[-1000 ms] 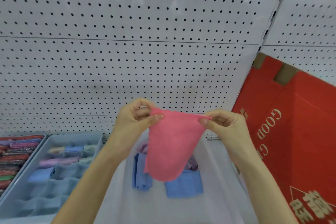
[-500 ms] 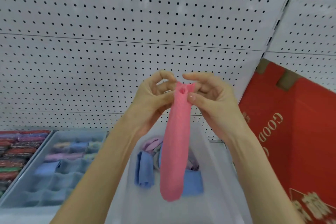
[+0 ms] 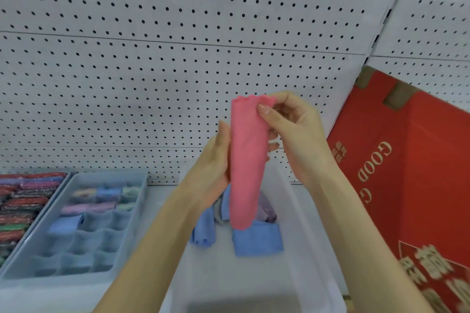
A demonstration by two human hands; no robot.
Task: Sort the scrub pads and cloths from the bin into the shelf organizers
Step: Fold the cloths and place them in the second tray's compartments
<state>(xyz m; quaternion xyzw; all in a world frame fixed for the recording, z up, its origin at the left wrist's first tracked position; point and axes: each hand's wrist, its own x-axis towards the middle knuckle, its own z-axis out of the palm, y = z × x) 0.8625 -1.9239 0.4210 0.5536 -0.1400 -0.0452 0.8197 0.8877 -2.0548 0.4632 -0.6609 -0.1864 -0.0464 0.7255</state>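
Observation:
A pink cloth (image 3: pixel 248 160), folded lengthwise, hangs above the clear bin (image 3: pixel 300 223). My right hand (image 3: pixel 292 129) pinches its top edge between thumb and fingers. My left hand (image 3: pixel 216 160) sits at the cloth's left side near the middle, fingers wrapped behind it. Blue cloths (image 3: pixel 256 240) and a lilac one (image 3: pixel 267 208) lie in the bin below. A grey divided organizer (image 3: pixel 84 249) on the shelf to the left holds rolled cloths in its back cells. Further left, a tray of colourful scrub pads (image 3: pixel 17 208) is partly cut off.
A white pegboard wall (image 3: pixel 178 58) rises behind the shelf. A large red cardboard box (image 3: pixel 419 185) with gold lettering leans at the right, close to the bin.
The cloth went from spread wide between both hands to folded into a narrow strip. My left hand slid down from the top edge to the cloth's middle; my right hand keeps the top.

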